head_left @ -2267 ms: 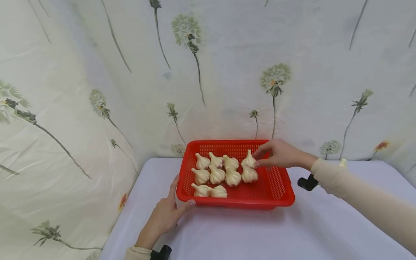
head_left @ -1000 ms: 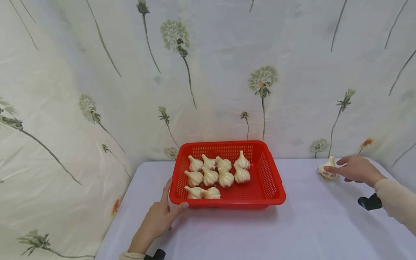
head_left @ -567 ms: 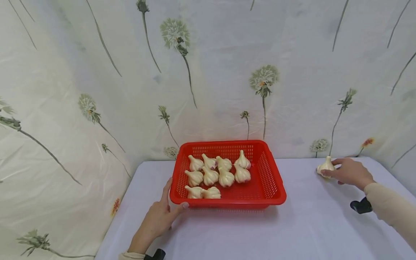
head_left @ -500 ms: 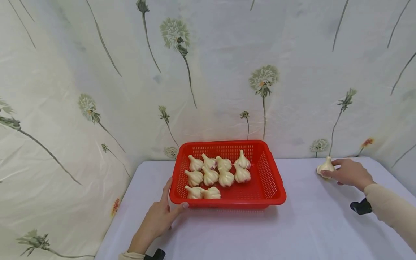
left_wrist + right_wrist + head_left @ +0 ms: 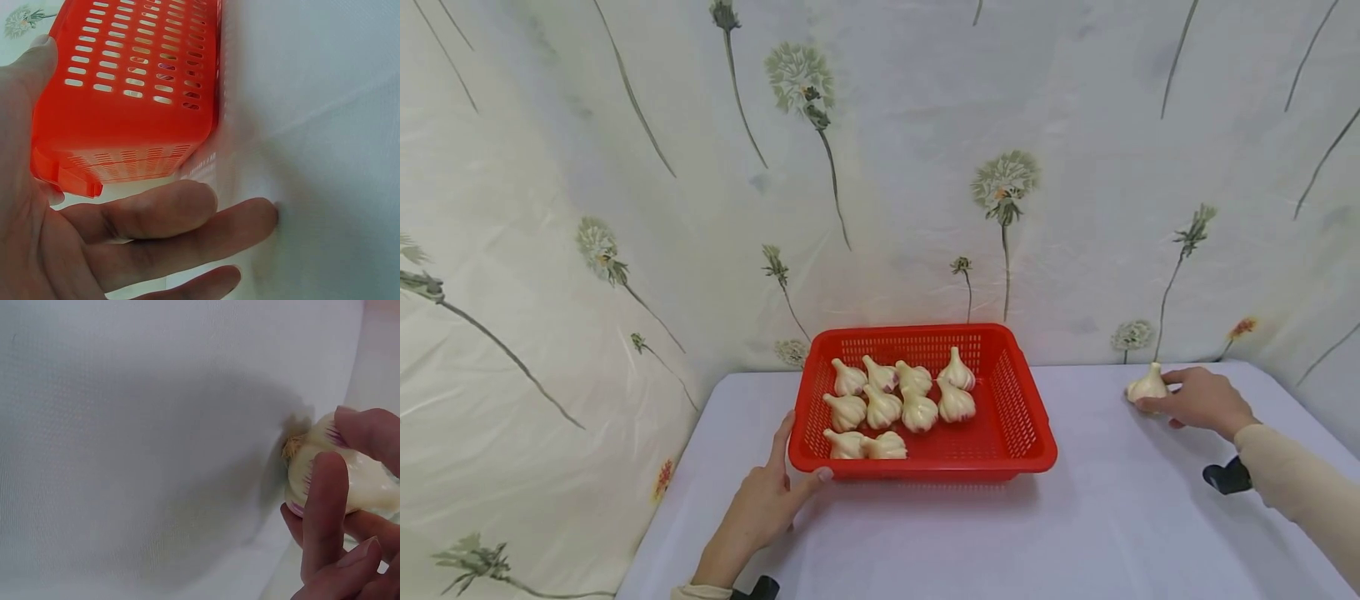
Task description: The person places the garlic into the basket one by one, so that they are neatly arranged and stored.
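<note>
At the right rear of the table, my right hand (image 5: 1202, 400) holds a garlic bulb (image 5: 1147, 385), with its neck pointing up. In the right wrist view the thumb and fingers pinch the same bulb (image 5: 306, 475), whose root tuft sits close to the cloth; whether it touches is unclear. My left hand (image 5: 760, 504) spans the near left corner of a red plastic basket (image 5: 925, 467), thumb on the front rim and index finger along the left side. Its other fingers (image 5: 181, 240) stretch out straight below the rim. Several garlic bulbs (image 5: 882, 406) lie in rows inside the basket.
A white cloth covers the table (image 5: 940, 542). Behind it and to the left hangs a curtain (image 5: 895, 208) printed with dandelions. The basket's right part shows bare red floor (image 5: 992, 429).
My right hand has gone from a bulb in the basket to the bulb on the table at right, and its fingers have closed round it. The left hand stays at the basket corner.
</note>
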Motion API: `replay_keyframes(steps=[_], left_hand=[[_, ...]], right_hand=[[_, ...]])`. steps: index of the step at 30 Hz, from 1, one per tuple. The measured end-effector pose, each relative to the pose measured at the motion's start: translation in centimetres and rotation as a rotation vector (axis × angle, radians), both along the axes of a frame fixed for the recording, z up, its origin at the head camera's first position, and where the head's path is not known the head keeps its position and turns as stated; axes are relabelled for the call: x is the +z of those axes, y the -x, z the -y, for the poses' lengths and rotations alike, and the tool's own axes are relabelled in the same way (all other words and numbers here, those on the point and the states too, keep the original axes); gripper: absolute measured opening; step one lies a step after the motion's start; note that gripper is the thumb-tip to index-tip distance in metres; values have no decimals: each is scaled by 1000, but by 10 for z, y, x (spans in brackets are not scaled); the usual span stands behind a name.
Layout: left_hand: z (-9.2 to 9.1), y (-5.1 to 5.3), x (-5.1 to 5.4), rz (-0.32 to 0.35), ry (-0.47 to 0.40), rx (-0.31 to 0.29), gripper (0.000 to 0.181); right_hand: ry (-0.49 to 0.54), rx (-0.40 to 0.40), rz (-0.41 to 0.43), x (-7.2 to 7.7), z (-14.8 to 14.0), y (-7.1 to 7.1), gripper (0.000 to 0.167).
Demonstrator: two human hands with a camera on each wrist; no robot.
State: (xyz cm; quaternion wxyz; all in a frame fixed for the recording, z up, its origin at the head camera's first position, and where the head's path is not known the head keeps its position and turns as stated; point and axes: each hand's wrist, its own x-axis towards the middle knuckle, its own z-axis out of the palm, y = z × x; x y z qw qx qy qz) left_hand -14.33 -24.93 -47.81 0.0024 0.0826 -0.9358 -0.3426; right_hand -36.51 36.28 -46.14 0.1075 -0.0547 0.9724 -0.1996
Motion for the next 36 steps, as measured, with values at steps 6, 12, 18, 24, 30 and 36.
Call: replay_keyframes(steps=[6, 12, 18, 24, 30, 36], left_hand=[[1, 0, 0, -18, 4, -8, 106], [0, 0, 0, -21, -1, -10, 106], [1, 0, 0, -24, -2, -7, 105], [0, 1, -1, -28, 2, -10, 105], [-1, -1, 0, -20, -8, -10, 105], [-3, -3, 1, -16, -5, -13, 105]], right_hand=[[-10, -10, -40, 1, -1, 0, 105], [-23, -4, -65, 5, -2, 1, 105], [-17, 3, -74, 11, -3, 3, 106], [1, 4, -50, 19, -4, 2, 105], [-4, 31, -64, 31, 3, -2, 104], [-6, 78, -84, 55, 20, -10, 99]])
